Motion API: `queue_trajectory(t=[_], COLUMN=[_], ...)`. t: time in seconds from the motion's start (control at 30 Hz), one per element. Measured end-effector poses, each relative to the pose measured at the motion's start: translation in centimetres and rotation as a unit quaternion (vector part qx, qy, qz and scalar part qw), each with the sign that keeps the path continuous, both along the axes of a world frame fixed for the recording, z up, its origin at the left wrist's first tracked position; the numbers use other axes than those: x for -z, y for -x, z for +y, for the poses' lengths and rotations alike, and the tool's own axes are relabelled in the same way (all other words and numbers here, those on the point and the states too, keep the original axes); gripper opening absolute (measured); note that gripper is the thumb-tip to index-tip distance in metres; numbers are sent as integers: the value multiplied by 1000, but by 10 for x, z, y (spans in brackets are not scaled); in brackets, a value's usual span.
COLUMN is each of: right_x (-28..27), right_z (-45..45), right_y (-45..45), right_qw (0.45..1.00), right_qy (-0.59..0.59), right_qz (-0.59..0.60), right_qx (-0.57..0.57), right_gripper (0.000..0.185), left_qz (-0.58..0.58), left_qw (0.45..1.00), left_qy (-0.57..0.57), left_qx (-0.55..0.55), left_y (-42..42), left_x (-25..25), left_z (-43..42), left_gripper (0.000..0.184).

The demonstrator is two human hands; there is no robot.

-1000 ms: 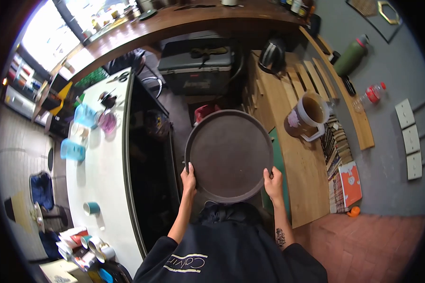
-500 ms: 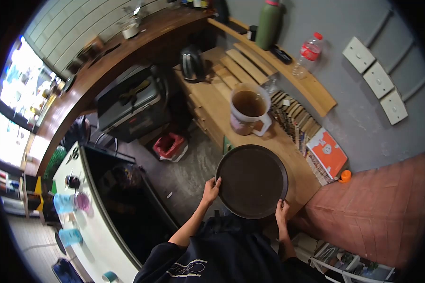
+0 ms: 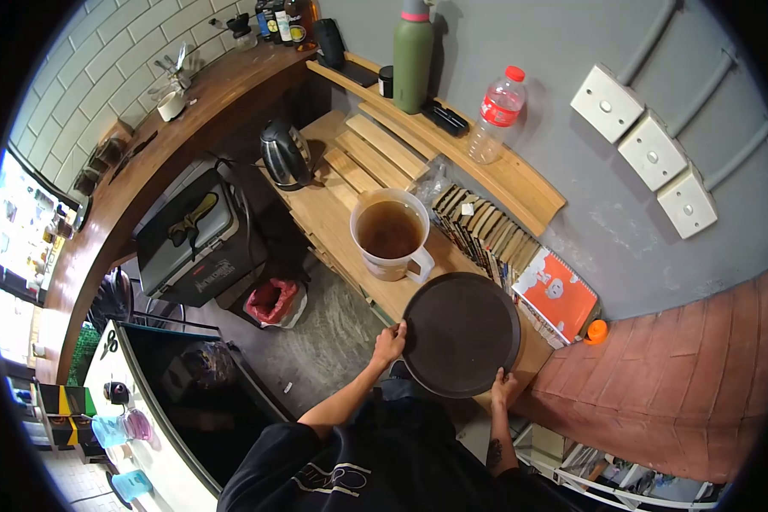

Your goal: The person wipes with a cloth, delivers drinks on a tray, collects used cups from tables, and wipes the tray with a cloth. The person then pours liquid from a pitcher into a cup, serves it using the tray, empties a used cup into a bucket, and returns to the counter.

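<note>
A round dark brown serving tray (image 3: pixel 461 334) is held level between my two hands, its top bare. My left hand (image 3: pixel 390 344) grips its left rim, thumb on top. At the lower right rim, my right hand (image 3: pixel 503 387) is closed on the edge. Just beyond the tray, a large translucent pitcher (image 3: pixel 391 239) of brown liquid stands on the wooden cabinet (image 3: pixel 418 294), handle toward the tray. Whether the tray touches the cabinet top I cannot tell.
A row of books (image 3: pixel 478 224) and an orange notebook (image 3: pixel 556 294) line the wall. An electric kettle (image 3: pixel 286 155) stands at the cabinet's far end. On the shelf are a green bottle (image 3: pixel 412 64) and a plastic bottle (image 3: pixel 497 115). A red-lined bin (image 3: pixel 273 300) sits on the floor.
My view has turned right, so the pitcher, kettle and shelf appear further left. Both hands keep hold of the tray, which now sits closer to the pitcher and the notebook in view.
</note>
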State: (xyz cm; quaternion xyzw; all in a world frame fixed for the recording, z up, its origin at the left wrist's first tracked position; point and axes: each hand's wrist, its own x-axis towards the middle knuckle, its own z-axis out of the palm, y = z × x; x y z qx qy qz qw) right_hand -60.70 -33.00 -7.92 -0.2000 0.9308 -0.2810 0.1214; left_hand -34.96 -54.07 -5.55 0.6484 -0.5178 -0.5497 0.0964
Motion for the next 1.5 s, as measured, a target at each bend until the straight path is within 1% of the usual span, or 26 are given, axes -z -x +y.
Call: queue_trajectory(t=[0.07, 0.1, 0.13, 0.2, 0.23, 0.3, 0.33, 0.4, 0.43, 0.5, 0.53, 0.6, 0.63, 0.73, 0.87, 0.9, 0.93, 1.0, 1.07, 1.13, 1.2, 1.27, 1.33, 1.4, 1.43, 1.5], right_x=[0, -24, -36, -51, -60, -76, -77, -77, -87, -103, -97, -82, -82, -83, -118, -123, -129, -136, -132, -138, -130, -132, -147, -156, -166, -181], right_z=[-1, -10, -17, -28, -39, -74, -90, -124, -142, -181, -196, -226, -240, -265, -261, -257, -253, -244, -233, -220, -212, -204, -205, -206, -208, -206], right_y=[4, -9, -12, -24, -34, -55, -61, -75, -95, -148, -177, -241, -280, -407, -559, -590, -618, -669, -713, -755, -792, -823, -855, -881, -891, -906], right_qw=[998, 995, 995, 975, 975, 974, 974, 956, 953, 914, 896, 850, 827, 722, 495, 436, 400, 285, 220, 189, 163, 203, 225, 227, 201, 181], right_qy=[-46, -95, -94, -205, -207, -145, -142, -50, -45, -47, -18, -20, -23, -16, -3, -19, -26, -91, -87, -90, -69, -17, 33, 100, 109, 96], right_qz=[-45, 33, 35, 57, 55, 140, 141, 108, 110, -34, -31, -61, -92, -147, -199, -225, -224, -217, -247, -240, -305, -348, -324, -313, -298, -298], right_qx=[-9, -24, -28, -58, -66, -100, -104, -268, -280, -401, -443, -523, -555, -676, -846, -871, -888, -929, -940, -948, -936, -915, -918, -917, -927, -933], right_gripper=[31, 28, 28, 30, 30, 35, 35, 23, 23, 17, 15, 16, 17, 19, 24, 23, 23, 22, 19, 17, 13, 10, 11, 12, 19, 24], left_qz=[112, 196, 198, 316, 322, 324, 331, 331, 314, 289, 291, 294, 294, 307, 303, 308, 298, 248, 226, 185, 164, 139, 120, 102, 91, 82], left_qw=[993, 981, 980, 946, 945, 942, 938, 935, 940, 942, 936, 928, 915, 864, 763, 733, 710, 676, 628, 592, 546, 489, 442, 410, 401, 378], left_qy=[26, -2, 0, -30, -11, -26, -41, -37, -31, -12, -1, 62, 83, 139, 219, 244, 257, 269, 291, 286, 300, 336, 302, 306, 320, 331], left_qx=[3, 0, -4, -66, -61, -85, -100, -121, -131, -171, -200, -222, -262, -374, -528, -556, -584, -639, -686, -731, -764, -793, -836, -853, -853, -861], left_y=[-6, -14, -21, -45, -62, -102, -122, -166, -189, -230, -252, -300, -322, -393, -467, -479, -490, -501, -508, -514, -519, -524, -532, -538, -540, -547], left_x=[13, 60, 48, 29, 28, 27, 28, 27, 24, 13, 3, -18, -32, -67, -91, -87, -89, -99, -106, -113, -112, -116, -120, -121, -117, -119], left_z=[-2, -4, -7, -1, -3, -6, -9, -14, -17, -20, -22, -20, -16, 9, 75, 92, 108, 139, 165, 185, 200, 207, 214, 218, 220, 224], left_gripper=[49, 47, 47, 44, 28, 28, 28, 29, 28, 28, 28, 31, 35, 39, 41, 39, 39, 37, 34, 32, 31, 27, 26, 25, 24, 23])
